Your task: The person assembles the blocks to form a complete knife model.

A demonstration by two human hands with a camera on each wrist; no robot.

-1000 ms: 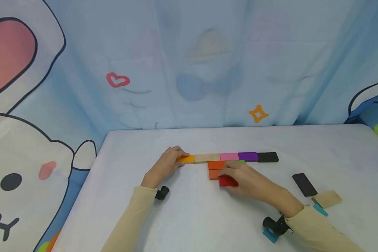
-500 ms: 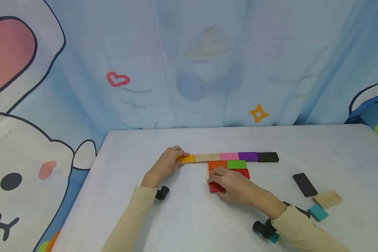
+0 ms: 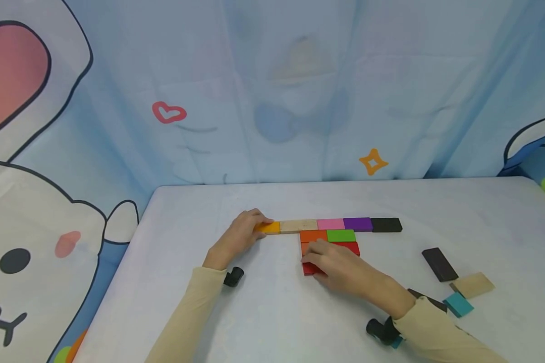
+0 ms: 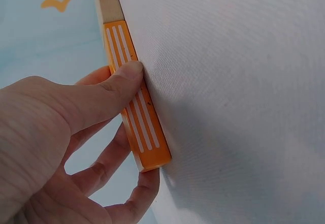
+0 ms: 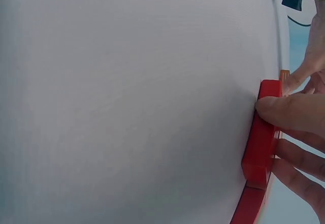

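In the head view my left hand [image 3: 238,239] pinches a yellow-orange block [image 3: 269,228] at the left end of a row. Its white stripes show in the left wrist view, under the thumb. Wooden [image 3: 298,226], pink [image 3: 330,224], purple [image 3: 358,224] and black [image 3: 386,225] blocks continue the row rightward. Directly in front lie orange [image 3: 313,236] and green [image 3: 341,235] blocks, then a second orange block, mostly covered, beside a red block [image 3: 351,247]. My right hand [image 3: 340,267] grips another red block [image 5: 261,137] at the group's near left, partly hidden by the fingers.
On the table's right lie a black block [image 3: 439,264], a wooden block [image 3: 472,285] and a teal block [image 3: 458,305]. Another black block [image 3: 429,301] and a teal one [image 3: 397,343] are partly behind the right forearm. A blue curtain [image 3: 290,151] hangs behind the table.
My right hand has shifted left and slightly nearer with the red block, uncovering the green block and the other red block. Over the last half second it barely moves. My left hand stays put.
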